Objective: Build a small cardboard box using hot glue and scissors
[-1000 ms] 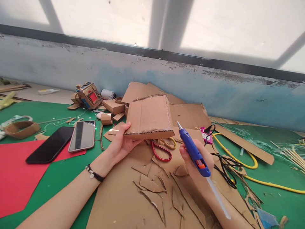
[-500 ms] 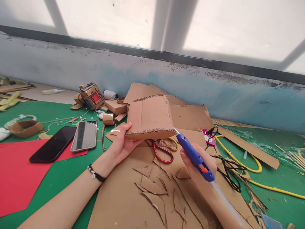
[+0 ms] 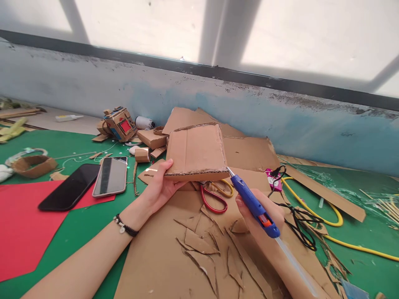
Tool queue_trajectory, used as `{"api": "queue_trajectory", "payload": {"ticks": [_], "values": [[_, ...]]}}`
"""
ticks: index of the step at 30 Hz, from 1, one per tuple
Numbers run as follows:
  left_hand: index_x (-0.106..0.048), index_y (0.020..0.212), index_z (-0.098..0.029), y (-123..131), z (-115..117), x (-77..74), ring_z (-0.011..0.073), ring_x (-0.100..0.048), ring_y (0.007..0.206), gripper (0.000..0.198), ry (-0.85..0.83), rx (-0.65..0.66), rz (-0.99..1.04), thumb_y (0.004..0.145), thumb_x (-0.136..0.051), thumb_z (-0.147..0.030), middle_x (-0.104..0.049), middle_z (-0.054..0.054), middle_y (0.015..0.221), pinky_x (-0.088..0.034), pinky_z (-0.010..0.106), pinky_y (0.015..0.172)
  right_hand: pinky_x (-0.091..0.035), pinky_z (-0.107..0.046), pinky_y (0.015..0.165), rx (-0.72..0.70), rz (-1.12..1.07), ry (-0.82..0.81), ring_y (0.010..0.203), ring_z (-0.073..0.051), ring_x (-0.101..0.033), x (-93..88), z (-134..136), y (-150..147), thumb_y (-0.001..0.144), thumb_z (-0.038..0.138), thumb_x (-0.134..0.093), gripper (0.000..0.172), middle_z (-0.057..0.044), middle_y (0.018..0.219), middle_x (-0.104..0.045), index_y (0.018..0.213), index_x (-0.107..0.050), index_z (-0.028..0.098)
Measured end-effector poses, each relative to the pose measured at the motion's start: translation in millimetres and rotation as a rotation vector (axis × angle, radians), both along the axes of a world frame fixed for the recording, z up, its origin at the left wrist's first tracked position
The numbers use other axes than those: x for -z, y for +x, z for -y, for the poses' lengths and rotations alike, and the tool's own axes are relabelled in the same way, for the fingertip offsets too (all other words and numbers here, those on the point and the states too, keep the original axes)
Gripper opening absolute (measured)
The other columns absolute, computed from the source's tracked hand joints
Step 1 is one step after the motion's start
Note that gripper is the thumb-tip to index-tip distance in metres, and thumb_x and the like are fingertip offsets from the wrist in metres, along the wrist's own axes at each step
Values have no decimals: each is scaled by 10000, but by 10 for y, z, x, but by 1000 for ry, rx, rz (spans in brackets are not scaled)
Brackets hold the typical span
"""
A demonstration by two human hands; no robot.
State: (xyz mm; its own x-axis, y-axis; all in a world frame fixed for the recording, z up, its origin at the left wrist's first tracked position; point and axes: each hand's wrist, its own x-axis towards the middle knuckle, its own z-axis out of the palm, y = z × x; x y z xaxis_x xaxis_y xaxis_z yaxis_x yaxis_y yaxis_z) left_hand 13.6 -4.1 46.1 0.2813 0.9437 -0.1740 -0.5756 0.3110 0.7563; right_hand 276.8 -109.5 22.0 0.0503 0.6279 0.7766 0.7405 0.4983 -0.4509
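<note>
My left hand (image 3: 162, 182) grips a cardboard box (image 3: 198, 150) by its near left corner, thumb on top and fingers underneath, holding it tilted above the table. My right hand (image 3: 263, 211) is wrapped round a blue glue gun (image 3: 254, 203) with a clear glue stick (image 3: 294, 263) out of its back end. The gun's metal tip is at the box's near right corner. Behind and below the box lie scissors (image 3: 214, 201) with one red and one yellow handle loop, their blades hidden. Cardboard scraps (image 3: 201, 241) are scattered on a large cardboard sheet (image 3: 156, 257).
Two phones (image 3: 110, 176) lie at left, partly over red paper (image 3: 25, 228). A cardboard model (image 3: 120, 124), a small box (image 3: 151, 139) and a cardboard ring (image 3: 34, 167) stand farther back. Black cord (image 3: 301, 228), a yellow cable (image 3: 358, 248) and a pink socket block (image 3: 273, 180) are at right.
Almost nothing differs. Both hands, the box and the glue gun hold nearly the same positions, with the gun's tip still at the corner; the view has shifted very slightly.
</note>
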Motion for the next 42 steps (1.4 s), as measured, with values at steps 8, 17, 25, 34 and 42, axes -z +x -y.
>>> {"api": "queue_trajectory", "payload": {"ticks": [8,17,25,34,42], "values": [[-739,1307,-206,-3,-14,18,249,-747,1193,419,22,-2,1,955,-745,-433,-785,83,1366,-664,374,992,-561,-285,649,-1,2,-38,683,-176,-692,6,27,21,993,327,-721,87,-40,868,-762,967,-717,244],[-737,1285,-214,-40,-9,-36,270,-719,1270,427,80,-46,-72,932,-767,-453,-770,82,1389,-641,383,1043,-583,-286,617,-47,229,106,689,-194,-749,25,-43,172,970,170,-691,114,-47,908,-798,1025,-726,264],[-732,1319,-207,-72,-30,-45,276,-740,1235,489,86,-59,-111,908,-784,-467,-782,89,1365,-649,380,1017,-541,-227,602,-37,437,178,698,-157,-749,-179,-18,166,1016,135,-593,148,-91,922,-803,1057,-722,196],[-746,1313,-188,-144,-41,-115,242,-754,1135,477,84,-42,-161,923,-784,-460,-778,105,1364,-648,314,895,-531,-276,698,36,621,206,794,-183,-764,-106,-45,295,1045,206,-615,124,-79,983,-822,1106,-723,216],[-741,1324,-199,-221,-88,-128,238,-727,1158,482,52,-33,-223,917,-798,-450,-775,100,1362,-669,323,902,-537,-291,714,12,709,234,802,-187,-761,-106,-56,307,1050,192,-620,98,-97,986,-819,1126,-681,198]]}}
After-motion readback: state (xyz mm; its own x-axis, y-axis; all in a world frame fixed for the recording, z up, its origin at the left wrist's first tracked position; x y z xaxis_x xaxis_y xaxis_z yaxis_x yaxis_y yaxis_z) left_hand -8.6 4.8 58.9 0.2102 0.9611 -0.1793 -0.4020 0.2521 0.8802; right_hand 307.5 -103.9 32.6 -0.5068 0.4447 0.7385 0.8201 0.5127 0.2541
